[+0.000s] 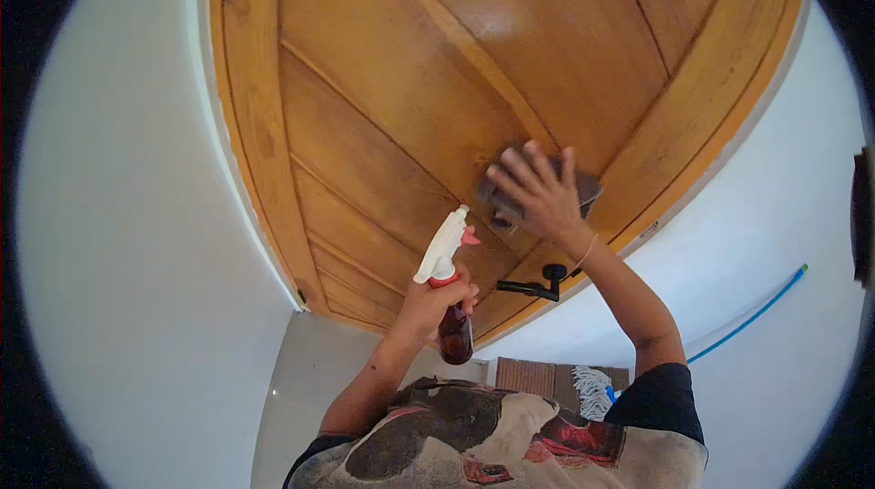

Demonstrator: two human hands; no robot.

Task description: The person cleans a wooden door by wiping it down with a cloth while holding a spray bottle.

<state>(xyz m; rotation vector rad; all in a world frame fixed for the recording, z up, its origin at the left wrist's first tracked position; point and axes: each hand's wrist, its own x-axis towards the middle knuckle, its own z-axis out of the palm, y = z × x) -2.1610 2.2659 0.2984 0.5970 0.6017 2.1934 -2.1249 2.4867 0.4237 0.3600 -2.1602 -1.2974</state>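
Observation:
A wooden door (410, 92) with slanting panel grooves fills the upper middle of the view. Against its lower right part, my right hand (543, 198) presses a dark cloth (502, 191) flat, fingers spread over it; the hand and cloth are somewhat blurred. My left hand (444, 301) is closed around the neck of a spray bottle (456, 335) with dark amber contents, a white spray head and a pink-red trigger. The bottle stands upright, its nozzle to the left of the cloth and near the door. Below the right hand is a black door handle (530, 287).
White walls (116, 215) flank the door on both sides. At the lower right, a string mop head (592, 390) lies over a brown slatted surface (526, 376). A blue pole (752, 317) slants along the right wall. Pale floor (321, 359) shows at the lower left.

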